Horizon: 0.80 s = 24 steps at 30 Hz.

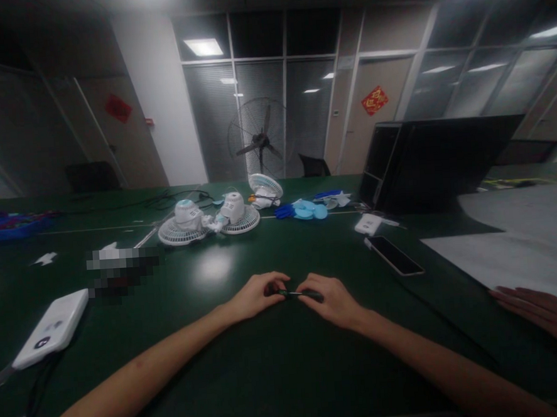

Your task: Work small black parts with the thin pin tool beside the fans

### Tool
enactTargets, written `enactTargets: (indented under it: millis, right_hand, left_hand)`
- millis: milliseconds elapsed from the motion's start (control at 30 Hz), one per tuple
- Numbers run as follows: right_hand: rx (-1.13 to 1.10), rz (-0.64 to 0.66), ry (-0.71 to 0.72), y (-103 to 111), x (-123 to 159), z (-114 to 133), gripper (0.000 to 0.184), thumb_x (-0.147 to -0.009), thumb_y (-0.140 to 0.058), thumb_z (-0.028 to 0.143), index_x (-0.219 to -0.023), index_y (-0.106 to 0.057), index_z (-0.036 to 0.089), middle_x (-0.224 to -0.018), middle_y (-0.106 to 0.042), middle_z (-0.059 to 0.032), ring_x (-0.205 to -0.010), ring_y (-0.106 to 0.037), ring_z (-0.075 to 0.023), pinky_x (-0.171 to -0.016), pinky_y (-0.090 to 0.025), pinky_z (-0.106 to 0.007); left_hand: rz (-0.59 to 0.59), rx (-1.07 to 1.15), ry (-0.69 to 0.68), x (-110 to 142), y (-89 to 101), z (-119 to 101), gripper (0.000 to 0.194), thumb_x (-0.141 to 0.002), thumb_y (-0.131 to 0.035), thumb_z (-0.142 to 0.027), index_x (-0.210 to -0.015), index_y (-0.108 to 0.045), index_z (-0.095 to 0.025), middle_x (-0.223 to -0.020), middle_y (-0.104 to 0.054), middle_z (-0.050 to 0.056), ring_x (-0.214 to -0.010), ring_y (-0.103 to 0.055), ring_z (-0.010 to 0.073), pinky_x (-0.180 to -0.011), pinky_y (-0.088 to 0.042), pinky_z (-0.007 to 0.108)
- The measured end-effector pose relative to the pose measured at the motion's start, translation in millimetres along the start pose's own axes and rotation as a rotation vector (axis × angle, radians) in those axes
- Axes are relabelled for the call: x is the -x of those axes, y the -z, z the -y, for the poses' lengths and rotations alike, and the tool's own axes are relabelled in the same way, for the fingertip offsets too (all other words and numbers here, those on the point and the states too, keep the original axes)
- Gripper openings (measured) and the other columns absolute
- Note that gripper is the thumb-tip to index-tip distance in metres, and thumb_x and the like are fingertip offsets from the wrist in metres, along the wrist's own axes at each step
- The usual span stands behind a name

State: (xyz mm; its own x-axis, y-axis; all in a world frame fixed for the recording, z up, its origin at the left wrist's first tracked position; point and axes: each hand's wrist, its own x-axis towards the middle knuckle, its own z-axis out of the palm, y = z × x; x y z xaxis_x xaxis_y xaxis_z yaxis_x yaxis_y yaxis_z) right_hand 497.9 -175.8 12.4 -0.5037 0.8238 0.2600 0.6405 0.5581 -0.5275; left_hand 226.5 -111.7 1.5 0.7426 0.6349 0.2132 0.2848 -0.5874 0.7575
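Note:
Both hands meet over the green tabletop around a small screwdriver (295,293) with a dark handle and a thin shiny shaft. My right hand (332,299) is closed on the handle. Thumb and fingers of my left hand (255,296) pinch the other end, where a small dark green part shows; I cannot make out whether it is a separate piece. The screwdriver lies almost level, just above or on the table.
Beyond the hands lie white fan heads (236,218), light blue pieces (307,209) and a blue basket (6,232). At right are a phone (397,255), a large black case (439,164) and another person's hand (544,312) on white sheets. A white device (52,329) lies left.

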Motion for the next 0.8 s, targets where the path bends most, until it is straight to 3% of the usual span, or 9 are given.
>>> enactTargets:
  millis: [400, 667, 733, 800]
  right_hand:
    - [-0.069, -0.093, 0.015, -4.2, -5.2, -4.2, 0.021, -0.104, -0.062, 0.041, -0.112, -0.074, 0.026, -0.106, -0.071, -0.0038, -0.093, -0.067, -0.0213, -0.084, -0.053, -0.033]
    - [-0.112, -0.326, -0.066, -1.5, -4.4, -9.3, 0.021, -0.104, -0.060, 0.040, -0.110, -0.073, 0.025, -0.106, -0.072, -0.0066, -0.097, -0.068, -0.0257, -0.085, -0.054, -0.038]
    - [-0.129, -0.382, -0.093, 0.2, -4.7, -11.4, 0.021, -0.104, -0.059, 0.039, -0.109, -0.073, 0.025, -0.107, -0.072, -0.0068, -0.101, -0.068, -0.0264, -0.088, -0.054, -0.040]
    - [-0.145, -0.417, -0.116, 1.0, -5.2, -13.6, 0.020, -0.103, -0.059, 0.038, -0.109, -0.073, 0.025, -0.108, -0.073, -0.0066, -0.102, -0.068, -0.0267, -0.089, -0.054, -0.041]
  left_hand:
    - [0.042, -0.064, -0.001, -0.1, 2.2, -6.9, 0.044, -0.093, -0.071, -0.024, -0.137, -0.062, -0.023, -0.109, -0.069, 0.005, -0.090, -0.065, 0.0177, -0.079, -0.050, 0.028]
    - [-0.112, -0.051, 0.009, 11.4, -12.3, -23.3, 0.046, -0.097, -0.068, -0.026, -0.141, -0.057, -0.025, -0.114, -0.069, 0.005, -0.101, -0.066, 0.0192, -0.087, -0.052, 0.031]
    - [-0.060, -0.066, -0.026, 16.8, -18.7, -36.1, 0.047, -0.098, -0.067, -0.026, -0.143, -0.055, -0.027, -0.120, -0.068, 0.005, -0.109, -0.065, 0.0203, -0.096, -0.051, 0.033]
    - [0.065, -0.108, -0.093, 20.9, -24.2, -48.0, 0.046, -0.100, -0.065, -0.026, -0.145, -0.055, -0.029, -0.125, -0.067, 0.006, -0.115, -0.064, 0.0216, -0.101, -0.049, 0.035]
